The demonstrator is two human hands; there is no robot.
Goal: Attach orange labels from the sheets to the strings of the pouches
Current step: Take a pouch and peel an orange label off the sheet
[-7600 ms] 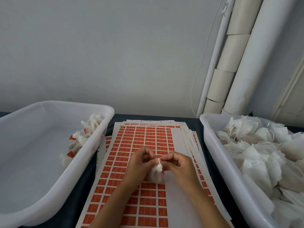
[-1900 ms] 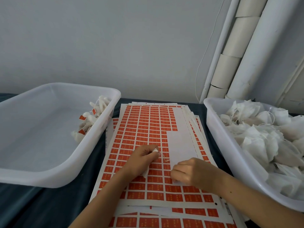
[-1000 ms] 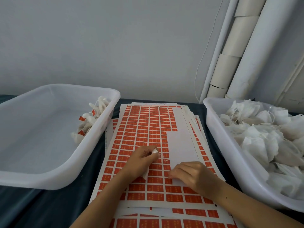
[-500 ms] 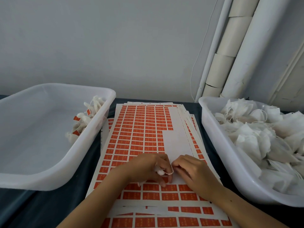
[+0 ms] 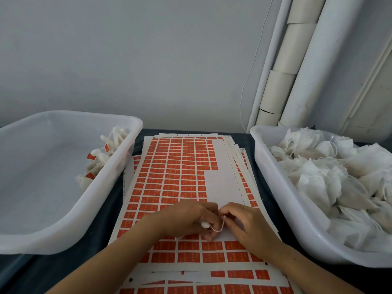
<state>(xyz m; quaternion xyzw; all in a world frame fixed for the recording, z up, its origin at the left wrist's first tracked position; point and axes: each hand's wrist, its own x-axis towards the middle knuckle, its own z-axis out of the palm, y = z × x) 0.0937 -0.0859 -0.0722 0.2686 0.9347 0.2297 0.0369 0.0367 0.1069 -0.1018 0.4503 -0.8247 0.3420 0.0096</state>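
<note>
Both hands meet over the near label sheets (image 5: 180, 183): the left hand (image 5: 188, 219) clutches a white pouch (image 5: 204, 224), and the right hand (image 5: 248, 225) pinches its looped string (image 5: 220, 227). That thin string could slip free, or a label could stick crookedly. Farther off, the left bin (image 5: 70, 211) holds a few labelled pouches (image 5: 99, 158); the right bin (image 5: 275, 187) is heaped with unlabelled pouches (image 5: 331, 177).

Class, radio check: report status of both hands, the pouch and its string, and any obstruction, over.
Left hand grips pouch over label sheet. Right hand pinches its string, looped between the hands. No label visible on it. Nothing in the way.
</note>
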